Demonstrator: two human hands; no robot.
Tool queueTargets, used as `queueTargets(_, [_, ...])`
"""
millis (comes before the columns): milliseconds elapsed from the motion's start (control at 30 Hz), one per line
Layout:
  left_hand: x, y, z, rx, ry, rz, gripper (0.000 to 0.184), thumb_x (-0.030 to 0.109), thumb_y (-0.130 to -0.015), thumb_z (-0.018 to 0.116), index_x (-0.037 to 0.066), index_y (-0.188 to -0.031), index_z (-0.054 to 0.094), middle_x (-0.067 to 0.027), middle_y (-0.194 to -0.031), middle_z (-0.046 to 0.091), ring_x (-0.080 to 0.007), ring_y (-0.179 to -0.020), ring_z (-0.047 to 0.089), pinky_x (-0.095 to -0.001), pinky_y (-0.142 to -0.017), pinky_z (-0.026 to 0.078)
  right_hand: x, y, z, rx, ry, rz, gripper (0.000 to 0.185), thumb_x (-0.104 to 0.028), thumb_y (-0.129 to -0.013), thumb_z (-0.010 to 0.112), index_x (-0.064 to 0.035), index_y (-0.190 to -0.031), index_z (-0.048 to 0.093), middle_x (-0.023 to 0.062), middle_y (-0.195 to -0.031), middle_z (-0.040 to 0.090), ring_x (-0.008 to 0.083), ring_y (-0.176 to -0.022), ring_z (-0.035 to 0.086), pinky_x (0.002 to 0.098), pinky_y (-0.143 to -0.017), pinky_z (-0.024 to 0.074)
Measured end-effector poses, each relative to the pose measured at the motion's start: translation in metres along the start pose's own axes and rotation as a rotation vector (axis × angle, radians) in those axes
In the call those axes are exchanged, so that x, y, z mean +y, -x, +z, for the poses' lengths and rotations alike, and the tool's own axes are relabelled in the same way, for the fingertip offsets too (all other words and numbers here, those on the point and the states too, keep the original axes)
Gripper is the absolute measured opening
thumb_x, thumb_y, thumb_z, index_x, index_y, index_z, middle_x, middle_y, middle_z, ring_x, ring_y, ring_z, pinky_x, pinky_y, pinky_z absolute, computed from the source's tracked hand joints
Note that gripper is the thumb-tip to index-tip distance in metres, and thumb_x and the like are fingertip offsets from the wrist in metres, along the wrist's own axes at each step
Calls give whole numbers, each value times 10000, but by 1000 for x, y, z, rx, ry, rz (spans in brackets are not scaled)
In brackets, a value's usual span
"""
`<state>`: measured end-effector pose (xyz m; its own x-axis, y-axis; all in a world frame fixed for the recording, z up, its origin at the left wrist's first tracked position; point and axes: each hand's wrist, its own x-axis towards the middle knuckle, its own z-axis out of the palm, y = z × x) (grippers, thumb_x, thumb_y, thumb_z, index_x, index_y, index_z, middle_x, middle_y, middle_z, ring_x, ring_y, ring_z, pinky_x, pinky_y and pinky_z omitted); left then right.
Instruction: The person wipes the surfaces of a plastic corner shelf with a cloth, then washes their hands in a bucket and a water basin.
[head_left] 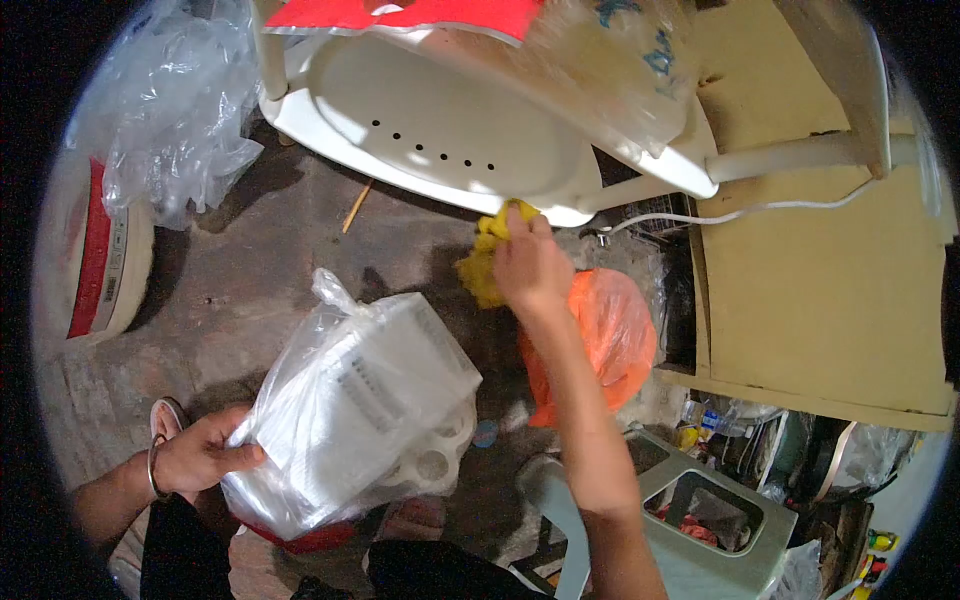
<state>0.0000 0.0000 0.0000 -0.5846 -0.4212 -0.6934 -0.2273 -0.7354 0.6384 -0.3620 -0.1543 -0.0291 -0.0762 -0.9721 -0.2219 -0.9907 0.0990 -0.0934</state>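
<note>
My left hand [208, 450] is closed on the lower left edge of a clear plastic bag [350, 400], thumb on top. Inside the bag show white, flat-sided pieces, and one has round openings; their kind I cannot make out. The bag's top is twisted together. My right hand [533, 265] reaches forward, fingers wrapped round a crumpled yellow cloth [482, 268], close to the front edge of a white plastic chair seat [430, 170]. Under my right forearm lies an orange plastic bag [610, 335], partly hidden by the arm.
At the upper left, clear plastic bags [175, 100] lie above a white, red-banded round container [95, 260]. A thin stick [356, 207] is on the floor. To the right stand a yellowish cabinet [820, 290] and a grey-green plastic stool [765, 515]; a white cable [740, 208] crosses there.
</note>
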Motion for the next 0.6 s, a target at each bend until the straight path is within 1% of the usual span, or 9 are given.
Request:
queueTargets(67, [5, 0, 2, 6, -2, -10, 441, 217, -857, 582, 12, -1217, 430, -36, -1074, 542, -115, -981, 485, -282, -868, 387, 29, -2, 0, 48, 170, -69, 390, -225, -810, 483, -94, -1177, 494, 250, -1117, 508, 372, -779, 613, 448, -685, 501])
queueTargets(100, [1, 11, 11, -34, 59, -50, 441, 217, -857, 582, 12, -1217, 430, -36, -1074, 542, -115, -981, 485, -282, -868, 387, 40, 13, -8, 105, 161, -51, 358, -210, -819, 457, -77, -1148, 508, 256, -1083, 521, 382, -755, 610, 455, -666, 502])
queueTargets(167, [2, 7, 5, -3, 36, -24, 430, 217, -859, 580, 8, -1207, 437, -30, -1061, 544, -109, -972, 485, -277, -862, 389, 55, -3, -12, 187, 163, 12, 377, -211, -813, 462, -74, -1163, 497, 252, -1073, 526, 382, -756, 610, 458, -662, 502])
queueTargets(233, [-1, 4, 0, 22, 40, 6, 425, 215, -861, 578, 7, -1205, 440, -30, -1060, 545, -108, -972, 485, -276, -859, 389, 37, -10, -10, 146, 191, 47, 428, -155, -793, 498, -76, -1213, 469, 219, -1045, 553, 362, -789, 609, 428, -685, 506])
queueTargets(333, [0, 6, 2, 27, 42, 3, 423, 210, -862, 576, 6, -1206, 439, -31, -1059, 547, -108, -975, 485, -274, -860, 388, -5, 7, 5, 59, 114, -105, 431, -175, -793, 472, -76, -1213, 467, 206, -1014, 558, 363, -789, 604, 446, -684, 499])
queueTargets(367, [1, 8, 0, 30, 29, -7, 427, 207, -862, 576, 5, -1211, 437, -32, -1059, 548, -109, -977, 485, -273, -863, 386, -12, 7, 13, 97, 55, -92, 439, -172, -788, 479, -81, -1217, 466, 206, -1016, 558, 361, -786, 605, 438, -681, 502])
queueTargets(467, [3, 10, -4, -5, -21, -15, 435, 205, -859, 580, 1, -1214, 434, -34, -1061, 546, -109, -981, 482, -274, -871, 380, 14, 3, -6, 130, 162, -64, 429, -166, -776, 509, -83, -1196, 485, 207, -1010, 558, 364, -776, 605, 435, -669, 504])
queueTargets(500, [4, 11, -3, -4, -24, -14, 435, 205, -859, 580, 1, -1214, 434, -34, -1061, 546, -109, -981, 482, -274, -871, 380, 32, -3, -4, 215, 195, -86, 401, -163, -772, 527, -71, -1162, 508, 207, -1000, 559, 363, -760, 606, 434, -652, 506])
queueTargets(600, [3, 10, 4, 23, 139, 27, 440, 210, -855, 585, -4, -1210, 435, -34, -1056, 545, -109, -980, 480, -275, -875, 377, 47, -11, -14, 180, 211, 32, 383, -180, -781, 525, -61, -1145, 518, 207, -1000, 563, 359, -749, 610, 430, -647, 510])
